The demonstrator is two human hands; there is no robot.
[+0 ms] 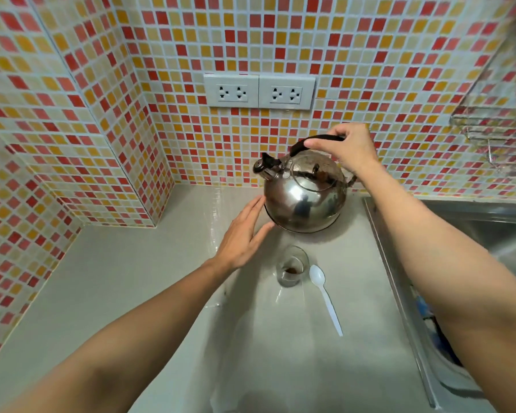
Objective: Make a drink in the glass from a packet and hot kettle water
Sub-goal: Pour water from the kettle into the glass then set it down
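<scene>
One glass (291,266) stands just in front of the kettle (304,193), spout aimed left; right hand (344,147) fingers wrap its handle, left hand (245,231) fingers spread beside it.

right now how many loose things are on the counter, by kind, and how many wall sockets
kettle: 1
glass with brown powder in it: 1
white plastic spoon: 1
double wall socket plates: 2
total: 5
</scene>
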